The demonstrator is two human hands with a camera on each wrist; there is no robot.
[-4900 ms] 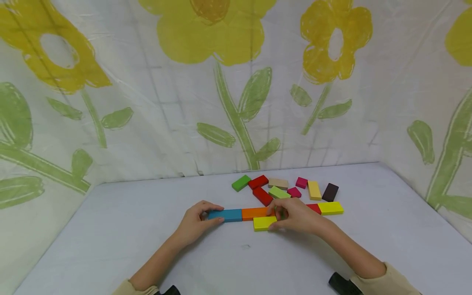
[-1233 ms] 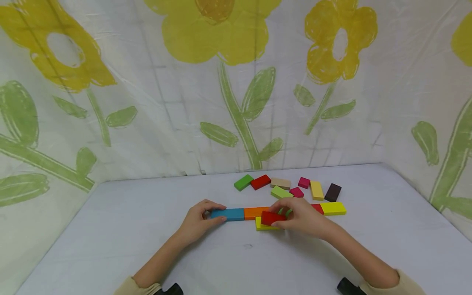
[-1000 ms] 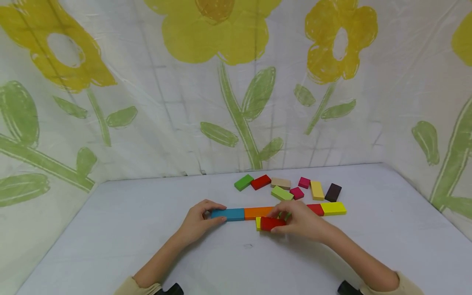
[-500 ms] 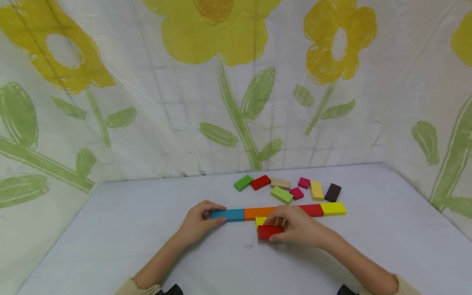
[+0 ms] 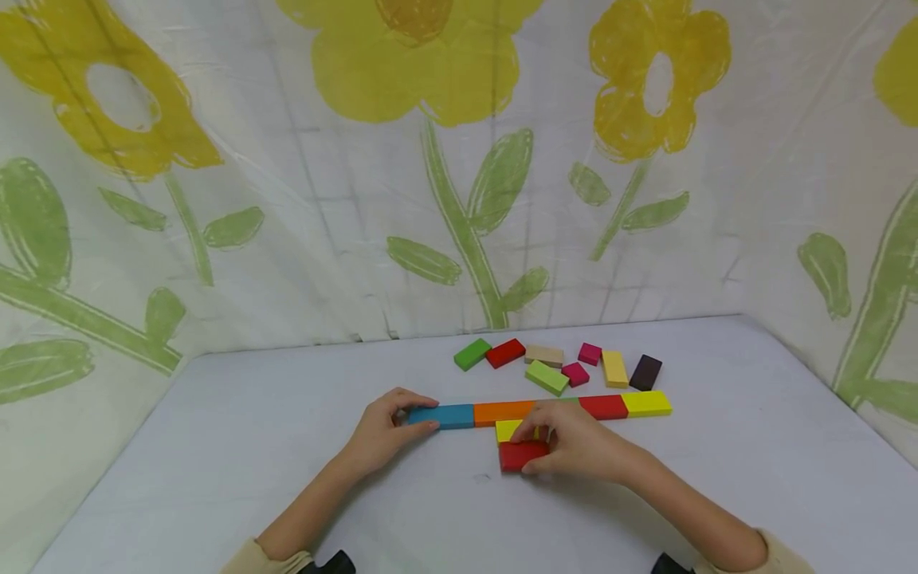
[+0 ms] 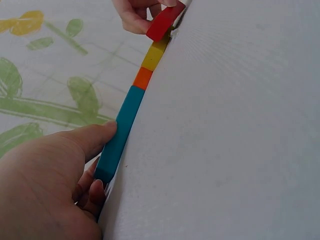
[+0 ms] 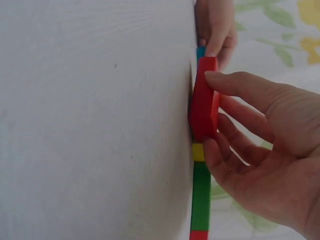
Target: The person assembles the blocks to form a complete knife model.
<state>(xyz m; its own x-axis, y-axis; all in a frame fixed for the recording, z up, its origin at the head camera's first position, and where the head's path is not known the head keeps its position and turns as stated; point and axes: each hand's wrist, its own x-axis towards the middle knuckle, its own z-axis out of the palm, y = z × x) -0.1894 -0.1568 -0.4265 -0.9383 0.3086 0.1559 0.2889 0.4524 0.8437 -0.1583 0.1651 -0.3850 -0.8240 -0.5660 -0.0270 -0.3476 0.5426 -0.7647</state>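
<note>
My left hand (image 5: pixel 380 430) grips the left end of a blue block (image 5: pixel 453 417), thumb in front and fingers behind. That block begins a row with an orange block (image 5: pixel 496 414), a green block (image 7: pixel 201 195) mostly hidden by my right hand in the head view, a red block (image 5: pixel 604 407) and a yellow block (image 5: pixel 649 402). Another yellow block (image 5: pixel 506 431) lies against the front of the orange one. With thumb and fingers, my right hand (image 5: pixel 581 446) pinches a second red block (image 5: pixel 519 458) just in front of that yellow block; in the right wrist view it looks slightly tilted.
Behind the row lie loose blocks: green (image 5: pixel 472 355), red (image 5: pixel 506 353), tan (image 5: pixel 543 355), light green (image 5: pixel 547 378), small pink ones (image 5: pixel 575 374), pale yellow (image 5: pixel 614 369) and dark brown (image 5: pixel 646 372). A flower-printed cloth (image 5: pixel 344 263) stands behind the white table (image 5: pixel 301 494).
My right hand brought a red block from the loose group over the front yellow block, then down and nearer to me. Earlier it held that yellow block. My left hand stays put.
</note>
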